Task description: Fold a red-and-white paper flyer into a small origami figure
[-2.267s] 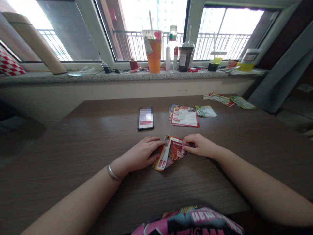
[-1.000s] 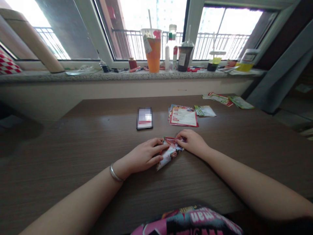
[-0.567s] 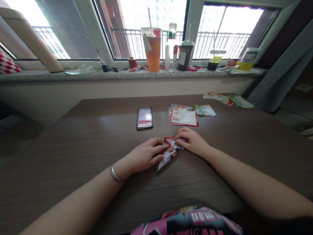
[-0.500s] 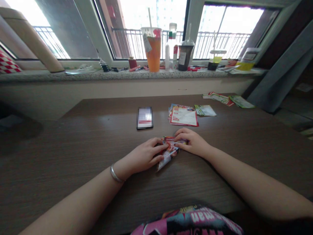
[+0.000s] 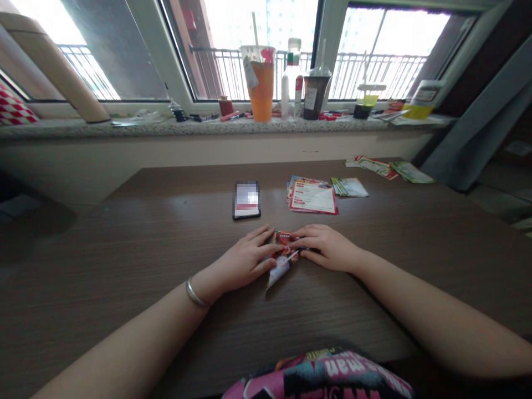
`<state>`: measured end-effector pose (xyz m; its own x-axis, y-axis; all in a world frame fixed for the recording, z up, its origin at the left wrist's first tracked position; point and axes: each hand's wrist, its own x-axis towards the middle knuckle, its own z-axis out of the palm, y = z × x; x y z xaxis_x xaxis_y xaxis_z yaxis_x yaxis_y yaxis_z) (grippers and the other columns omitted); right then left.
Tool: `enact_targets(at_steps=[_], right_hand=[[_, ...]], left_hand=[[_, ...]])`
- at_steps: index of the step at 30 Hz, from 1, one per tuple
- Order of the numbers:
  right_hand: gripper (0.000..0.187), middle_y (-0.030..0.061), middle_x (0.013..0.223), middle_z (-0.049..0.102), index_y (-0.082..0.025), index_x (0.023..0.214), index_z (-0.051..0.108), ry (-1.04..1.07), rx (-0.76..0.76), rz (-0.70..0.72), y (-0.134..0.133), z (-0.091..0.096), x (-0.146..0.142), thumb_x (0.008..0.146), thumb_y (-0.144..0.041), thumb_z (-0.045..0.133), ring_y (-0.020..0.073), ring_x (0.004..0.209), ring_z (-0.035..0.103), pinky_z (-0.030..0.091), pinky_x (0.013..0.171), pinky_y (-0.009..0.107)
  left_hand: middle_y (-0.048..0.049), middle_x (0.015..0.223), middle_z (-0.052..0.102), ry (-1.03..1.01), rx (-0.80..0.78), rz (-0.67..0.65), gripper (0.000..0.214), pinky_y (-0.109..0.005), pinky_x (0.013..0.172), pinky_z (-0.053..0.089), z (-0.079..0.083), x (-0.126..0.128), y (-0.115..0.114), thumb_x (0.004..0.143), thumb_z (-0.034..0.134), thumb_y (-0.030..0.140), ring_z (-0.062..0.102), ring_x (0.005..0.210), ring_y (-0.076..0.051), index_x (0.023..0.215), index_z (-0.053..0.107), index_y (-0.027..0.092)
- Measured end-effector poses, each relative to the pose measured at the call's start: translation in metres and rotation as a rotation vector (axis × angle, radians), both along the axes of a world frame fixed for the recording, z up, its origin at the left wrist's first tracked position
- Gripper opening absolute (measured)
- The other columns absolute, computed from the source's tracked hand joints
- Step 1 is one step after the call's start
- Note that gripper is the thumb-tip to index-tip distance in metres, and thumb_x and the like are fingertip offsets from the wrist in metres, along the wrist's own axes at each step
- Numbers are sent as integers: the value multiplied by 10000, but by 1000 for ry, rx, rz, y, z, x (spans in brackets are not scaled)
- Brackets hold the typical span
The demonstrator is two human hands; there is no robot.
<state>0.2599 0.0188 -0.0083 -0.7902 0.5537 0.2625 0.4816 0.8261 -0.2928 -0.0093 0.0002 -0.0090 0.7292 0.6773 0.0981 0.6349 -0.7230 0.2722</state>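
Note:
A folded sheet of colourful printed paper (image 5: 279, 270), mostly red and white, lies on the desk between my hands, its pointed end toward me. From the left, my left hand (image 5: 247, 257) rests on it with fingers stretched out and spread. My right hand (image 5: 330, 247) lies over its right side, fingers extended and pressing down on the paper. Fingers of both hands cover parts of the sheet, so its right edge is partly hidden. A silver bangle (image 5: 195, 292) circles my left wrist.
Beyond my hands lie a phone (image 5: 246, 200), a stack of printed leaflets (image 5: 313, 197) and green-white cards (image 5: 351, 187). More cards (image 5: 376, 167) sit at the desk's far right. On the windowsill (image 5: 199, 127) stand an orange drink cup (image 5: 262, 91), a dark cup (image 5: 315, 97) and several small items.
My right hand has shifted slightly left and toward me, covering the paper's right corner. My left fingers have straightened and reach a little farther forward along the paper's left edge.

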Motion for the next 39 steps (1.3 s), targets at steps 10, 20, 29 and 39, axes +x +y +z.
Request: enact_targets(at_steps=[10,20,29,39], right_hand=[[378,29,1342,577,-289,1273,590,52,-19,-13,0,-4,-5,912,-217,507,214,1215,540,410,1050,456],[368,26,1331,587,-259,1273,595,-13,-2,-24,-2,-2,-7,931,-235,463,236,1234,510,414,1039,475],[367,-3,1319,597,-283,1264,602,-16,-9,42,-7,3,-17,925,-232,470,228,1232,504,408,1039,448],[172,39,1159,672,-236,947,705,139,-124,-74,-16,12,-32,876,-220,550,193,1050,605,467,928,363]], left_hand=[[-76,1491,386,-71,-56,22,395,-471,1142,268,1,1,1,957,434,337,310,1394,-247,1340,502,268],[-88,1320,554,-273,-114,118,321,-426,1087,354,-4,5,5,939,439,311,467,1259,-228,1207,578,205],[-55,957,681,-481,-231,367,186,-387,878,501,2,13,6,782,592,250,625,919,-214,941,643,167],[-25,840,665,-772,-494,432,172,-343,800,531,-2,17,6,727,655,257,646,810,-173,862,610,161]])
